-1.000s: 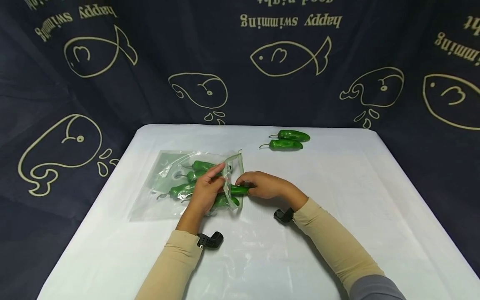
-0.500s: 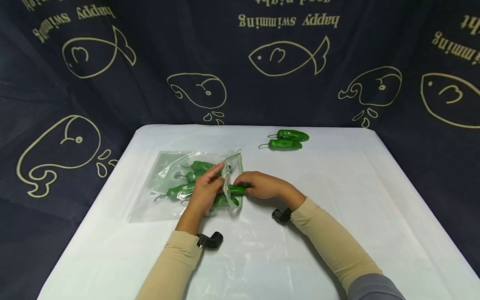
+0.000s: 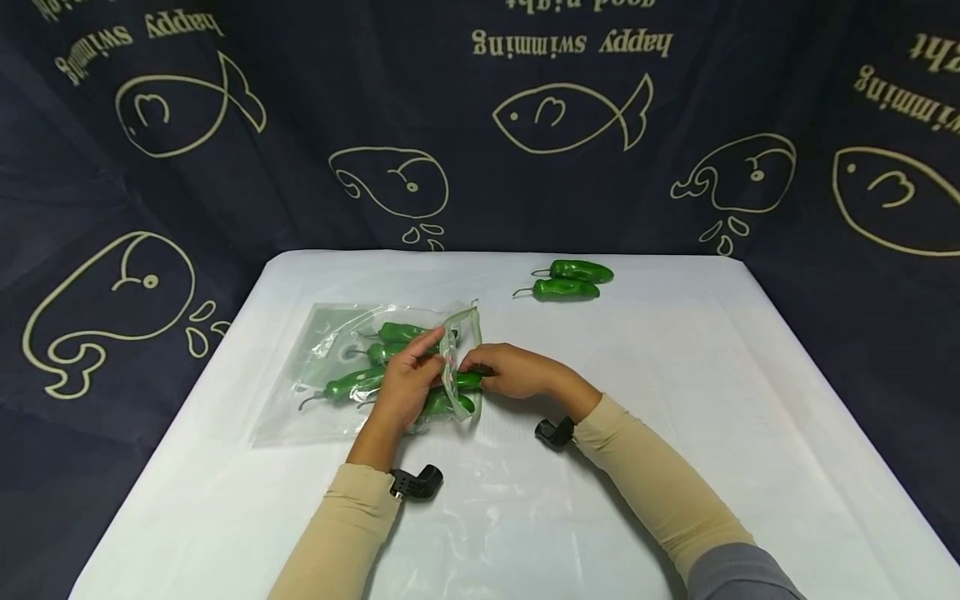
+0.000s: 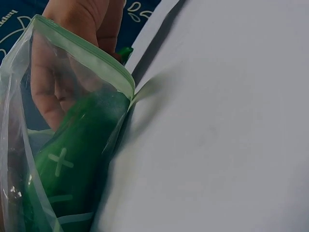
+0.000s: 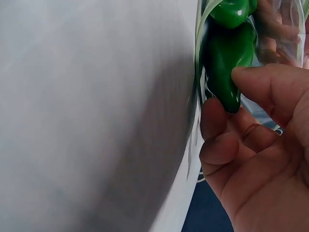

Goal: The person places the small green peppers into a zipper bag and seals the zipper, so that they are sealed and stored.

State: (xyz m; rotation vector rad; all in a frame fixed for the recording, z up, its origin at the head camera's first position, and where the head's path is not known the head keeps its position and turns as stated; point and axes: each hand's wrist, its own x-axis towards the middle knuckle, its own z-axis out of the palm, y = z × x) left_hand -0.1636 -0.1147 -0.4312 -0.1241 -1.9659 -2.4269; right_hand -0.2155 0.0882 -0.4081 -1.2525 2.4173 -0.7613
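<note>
Right hand (image 3: 517, 371) has been shifted a little toward nine o'clock since the earlier frame, and the pepper (image 3: 471, 382) in its pinch has been carried deeper past the rim of the clear bag (image 3: 330, 333). Pepper's tip end is held between thumb and bent fingers; its body is already inside the bag, whose mouth faces three o'clock. Upper lip of the mouth seems to be gripped by the left hand (image 3: 405, 383), though its fingertips are not plainly shown. Other peppers (image 3: 356, 383) are seen through the bag, visible stems toward nine. Two loose peppers (image 3: 562, 289) are left on the white table (image 3: 750, 400), side by side, at one o'clock from the right hand. Step in hand is judged to be bagging: best done with the lip kept raised, the pepper pushed level toward nine, under the zip edge (image 4: 91, 51), and the pinch released only once the tip lies well inside, so that nothing is dragged back out.
</note>
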